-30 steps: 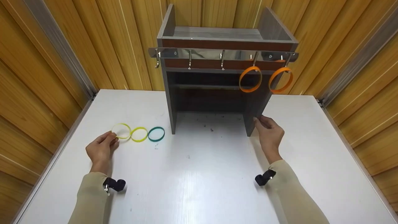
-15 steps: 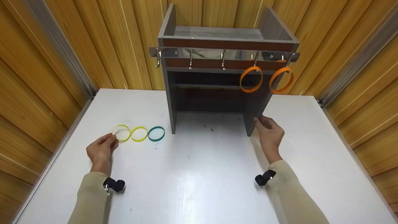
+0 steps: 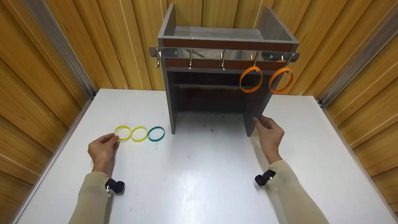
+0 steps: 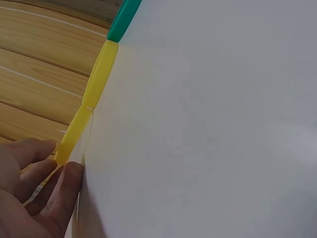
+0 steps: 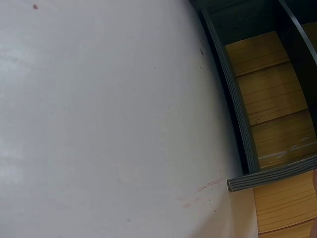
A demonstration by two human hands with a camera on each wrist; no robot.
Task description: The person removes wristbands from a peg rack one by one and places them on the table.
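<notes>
Three wood-patterned walls [image 3: 40, 62] enclose a white desk [image 3: 199, 174], and at its far middle stands a grey shelf unit [image 3: 228, 44], upright. A person's two beige sleeves [image 3: 293, 189] reach in from the near side. Across the unit's front runs a shiny hook rail [image 3: 206, 53] with five hooks.

From where I stand, the right hand [image 3: 270, 138] touches the outer side of the unit's right panel [image 3: 256, 105]; whether its grip closes on anything, I cannot tell. The left hand [image 3: 101, 152] is at the desk's left, its grip pinching the left end of a yellow band [image 4: 74, 134].

That band lies leftmost in a touching row: a second yellow band [image 4: 100, 74] comes next, then a green band [image 4: 124, 22] nearest the unit. Two orange bands [image 3: 248, 91] hang from the two rightmost hooks, side by side and apart.
</notes>
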